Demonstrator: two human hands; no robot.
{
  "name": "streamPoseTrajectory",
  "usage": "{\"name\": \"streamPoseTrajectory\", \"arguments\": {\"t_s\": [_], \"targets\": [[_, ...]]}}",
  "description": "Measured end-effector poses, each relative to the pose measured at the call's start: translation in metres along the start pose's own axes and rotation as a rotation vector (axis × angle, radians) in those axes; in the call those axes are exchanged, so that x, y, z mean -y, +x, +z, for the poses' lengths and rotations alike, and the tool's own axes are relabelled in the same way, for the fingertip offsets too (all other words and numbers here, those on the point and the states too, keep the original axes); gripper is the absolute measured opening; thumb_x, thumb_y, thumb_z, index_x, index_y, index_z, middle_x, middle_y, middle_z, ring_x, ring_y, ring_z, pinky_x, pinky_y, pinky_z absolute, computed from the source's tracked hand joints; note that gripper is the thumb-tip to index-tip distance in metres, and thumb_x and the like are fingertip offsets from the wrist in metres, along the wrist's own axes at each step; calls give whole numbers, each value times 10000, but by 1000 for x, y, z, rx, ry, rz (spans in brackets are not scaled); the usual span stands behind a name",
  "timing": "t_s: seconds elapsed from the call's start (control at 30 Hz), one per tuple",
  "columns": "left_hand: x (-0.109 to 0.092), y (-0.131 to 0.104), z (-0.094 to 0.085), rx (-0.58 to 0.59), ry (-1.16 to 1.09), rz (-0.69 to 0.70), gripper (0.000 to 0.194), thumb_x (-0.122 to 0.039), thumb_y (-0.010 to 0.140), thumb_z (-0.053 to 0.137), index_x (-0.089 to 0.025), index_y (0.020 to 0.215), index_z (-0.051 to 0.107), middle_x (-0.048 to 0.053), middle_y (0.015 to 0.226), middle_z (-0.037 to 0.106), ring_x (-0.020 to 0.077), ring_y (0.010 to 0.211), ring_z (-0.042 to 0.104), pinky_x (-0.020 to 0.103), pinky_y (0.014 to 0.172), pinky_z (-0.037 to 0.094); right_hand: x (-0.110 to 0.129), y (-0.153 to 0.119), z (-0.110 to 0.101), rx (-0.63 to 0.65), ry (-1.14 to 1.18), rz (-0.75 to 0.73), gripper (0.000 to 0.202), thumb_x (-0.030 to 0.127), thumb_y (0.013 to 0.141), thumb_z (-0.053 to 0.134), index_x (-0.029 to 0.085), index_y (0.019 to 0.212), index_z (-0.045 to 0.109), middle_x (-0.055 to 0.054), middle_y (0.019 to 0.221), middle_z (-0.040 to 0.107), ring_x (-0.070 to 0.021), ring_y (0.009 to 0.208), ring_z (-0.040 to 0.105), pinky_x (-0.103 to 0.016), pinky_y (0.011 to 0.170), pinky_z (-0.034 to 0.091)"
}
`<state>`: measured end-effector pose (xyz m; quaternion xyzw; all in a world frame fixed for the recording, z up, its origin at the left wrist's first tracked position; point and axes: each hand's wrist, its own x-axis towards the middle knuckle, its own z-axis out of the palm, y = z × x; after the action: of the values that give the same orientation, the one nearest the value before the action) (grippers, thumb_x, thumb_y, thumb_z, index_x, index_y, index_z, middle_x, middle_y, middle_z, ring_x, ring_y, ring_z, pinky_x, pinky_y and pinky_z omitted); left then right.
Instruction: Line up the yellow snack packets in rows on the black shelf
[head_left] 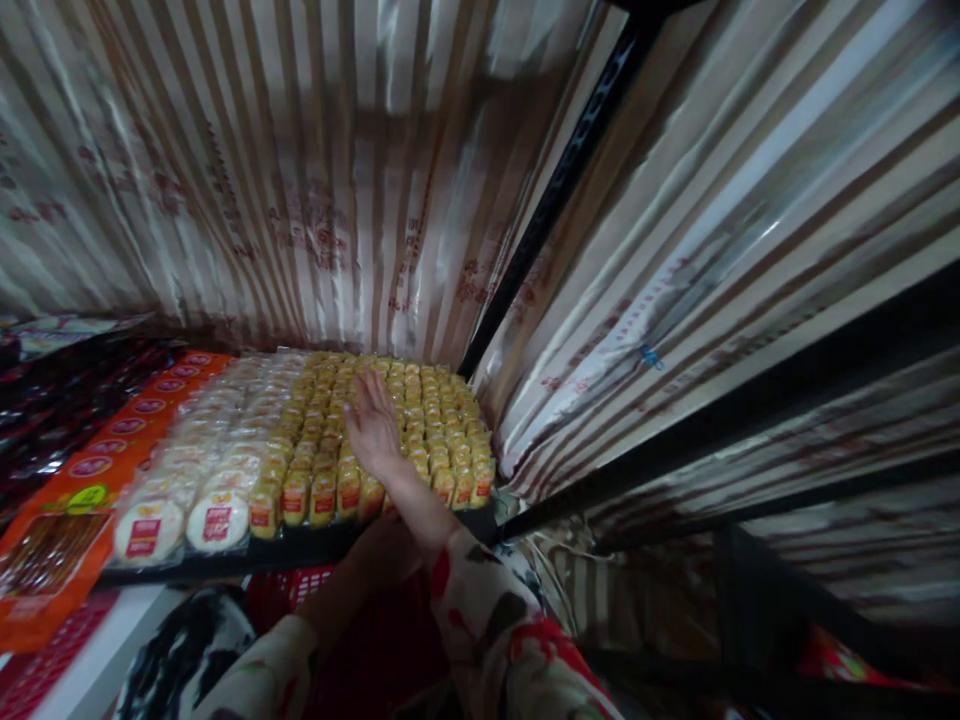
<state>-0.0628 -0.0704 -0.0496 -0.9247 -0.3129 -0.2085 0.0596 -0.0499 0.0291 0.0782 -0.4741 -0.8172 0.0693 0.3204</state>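
Many small yellow wrapped cakes [319, 470] with red labels stand in tight rows on a dark shelf [225, 558]. My right hand [373, 425] lies over their tops, palm down, fingers stretched out, holding nothing. My left hand [386, 548] is low at the shelf's front edge, close to the front cakes and partly behind my right forearm. Its fingers are in shadow, so I cannot make out whether it grips anything. Left of the yellow rows stand round white wrapped cakes [217, 520] with red labels.
An orange package [97, 470] and dark shiny packets [67, 410] lie further left. Printed, striped plastic sheeting [337, 180] hangs behind, beside a black metal upright [555, 190]. A black bar [720, 410] runs along the right. Below the shelf is a red basket [304, 582].
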Motion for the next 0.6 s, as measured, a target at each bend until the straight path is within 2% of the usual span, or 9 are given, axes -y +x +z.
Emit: {"name": "streamPoseTrajectory", "arguments": {"t_s": [0.07,0.13,0.23,0.3,0.4,0.6], "targets": [[0,-1,0,-48,55,12,423,-257,915,310,-155,1293,472,73,1334,509,201,1230,450,351,1054,320,-7,-45,-18,-194,16,86,490,286,953,259,96,1404,274,-95,1499,205,-187,1398,84,-429,1124,201],[1,-1,0,-61,95,50,437,-235,918,297,-153,1326,429,77,1354,486,195,1250,426,359,1060,312,-16,-97,-31,-330,0,139,487,256,946,274,104,1408,261,-109,1500,193,-224,1392,121,-483,1103,236],[1,-1,-7,1,142,115,486,-290,910,331,-135,1370,358,104,1406,413,213,1312,338,384,1089,272,-35,-166,-39,-406,-65,204,502,244,937,301,151,1425,233,-112,1504,170,-279,1378,170,-557,1062,276],[1,2,-14,27,164,104,522,-325,906,337,-95,1374,339,123,1434,365,219,1343,281,377,1105,241,-47,-195,-39,-367,-79,282,494,257,937,301,195,1425,253,-93,1496,202,-285,1376,177,-570,1048,297],[0,4,-23,27,165,102,524,-368,906,332,-78,1339,389,114,1435,367,217,1355,258,363,1116,201,-63,-214,-34,-292,-88,292,469,276,936,299,199,1398,327,-93,1491,215,-279,1376,183,-556,1037,326],[-3,5,-35,13,146,84,517,-351,900,354,-82,1340,381,113,1455,328,216,1376,203,375,1125,155,-74,-210,-26,-226,-168,191,446,268,938,289,118,1335,425,-159,1453,294,-284,1355,237,-530,1013,349]]}}
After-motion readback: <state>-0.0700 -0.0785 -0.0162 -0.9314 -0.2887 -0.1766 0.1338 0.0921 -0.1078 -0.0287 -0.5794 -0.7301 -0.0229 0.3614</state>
